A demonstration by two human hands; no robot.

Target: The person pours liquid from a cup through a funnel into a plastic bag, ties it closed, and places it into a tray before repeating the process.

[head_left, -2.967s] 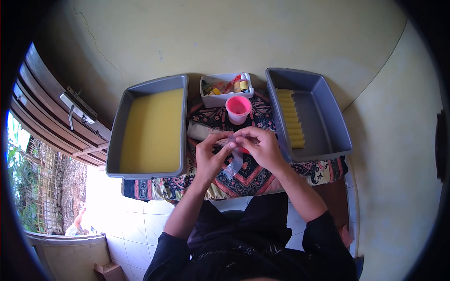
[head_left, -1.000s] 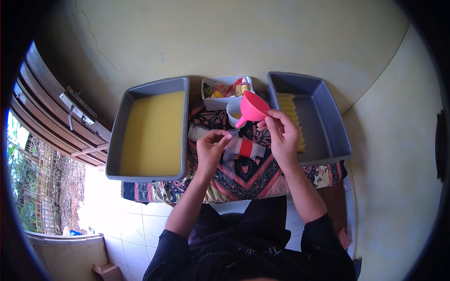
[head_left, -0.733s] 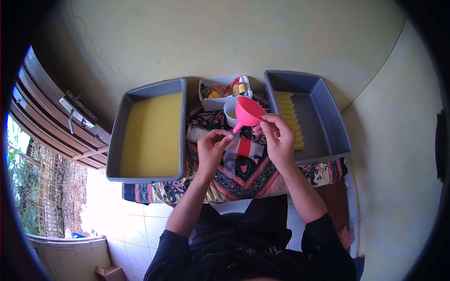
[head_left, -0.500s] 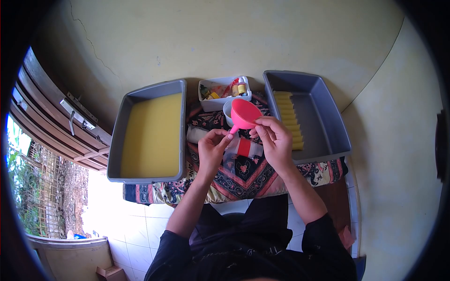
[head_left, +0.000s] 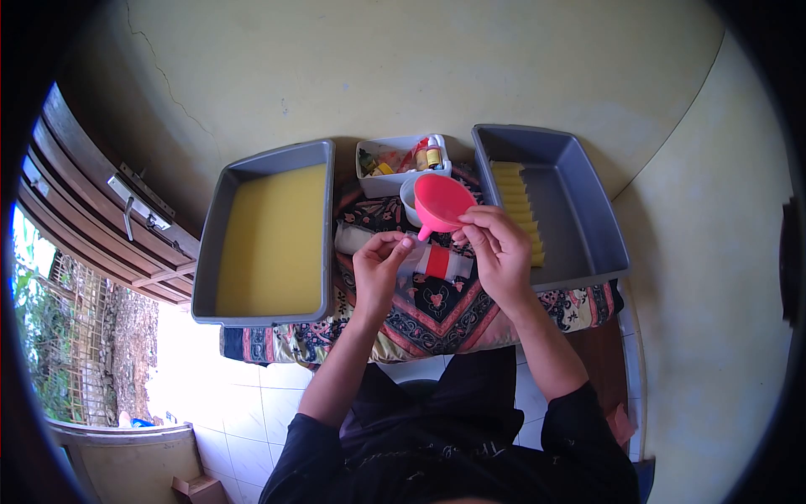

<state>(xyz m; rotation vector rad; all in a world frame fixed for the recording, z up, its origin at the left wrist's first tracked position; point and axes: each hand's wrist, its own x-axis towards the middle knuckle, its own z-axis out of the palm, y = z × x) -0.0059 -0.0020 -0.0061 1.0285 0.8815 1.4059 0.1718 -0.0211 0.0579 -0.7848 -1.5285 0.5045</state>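
Observation:
A pink funnel (head_left: pixel 443 202) is tilted over the cloth, its wide mouth up and toward the far side. My right hand (head_left: pixel 502 252) pinches the rim on its near right side. Just left of the spout, my left hand (head_left: pixel 379 262) has thumb and forefinger pressed together on what looks like a thin clear plastic bag (head_left: pixel 409 262); its outline is faint. Under the hands lies a clear pack with a red band (head_left: pixel 437 261). Behind the funnel stands a white cup (head_left: pixel 408 200), partly covered by it.
A grey tray (head_left: pixel 206 277) of yellow liquid stands at left. Another grey tray (head_left: pixel 579 218) holds a row of filled yellow packets (head_left: pixel 514 202). At the back, a white box (head_left: pixel 382 186) contains small bottles (head_left: pixel 433 154). A patterned cloth (head_left: pixel 437 323) covers the table.
The funnel has shifted slightly right with my right hand. Its spout has come away from my left fingertips, which have moved a little left.

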